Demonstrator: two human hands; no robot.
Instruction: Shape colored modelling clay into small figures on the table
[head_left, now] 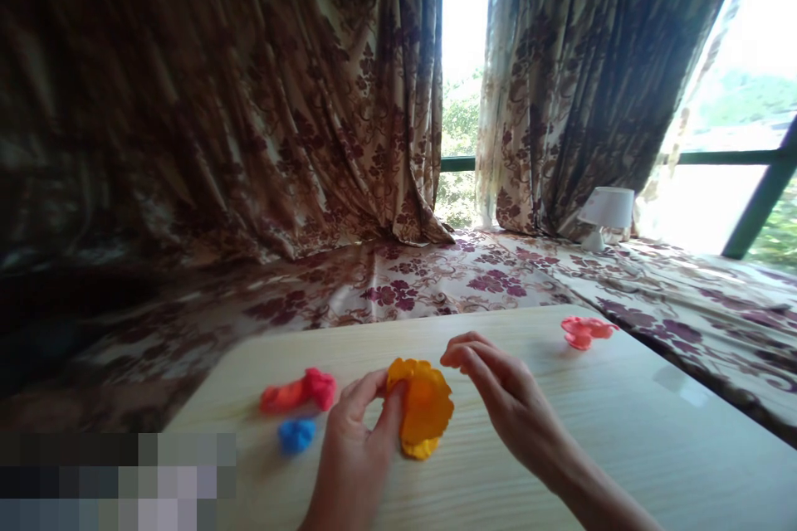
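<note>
My left hand (367, 423) pinches a thin, flattened piece of yellow-orange modelling dough (428, 402) between thumb and fingers, above the table. Its edge is wavy and uneven. Just below it shows a smaller crumpled yellow lump (420, 449); whether the two are joined I cannot tell. To the right of the dough, my right hand (507, 386) is raised with its fingers loosely bent toward the piece, apart from it and with nothing visible in them. Its thumb is mostly hidden.
Left of my hands, a red and pink dough roll (299, 392) and a blue lump (296, 436) lie on the pale wooden table (623, 423). A coral-pink dough piece (585, 332) sits near the far right edge. Behind stand a white lamp (607, 209) and floral curtains (349, 83).
</note>
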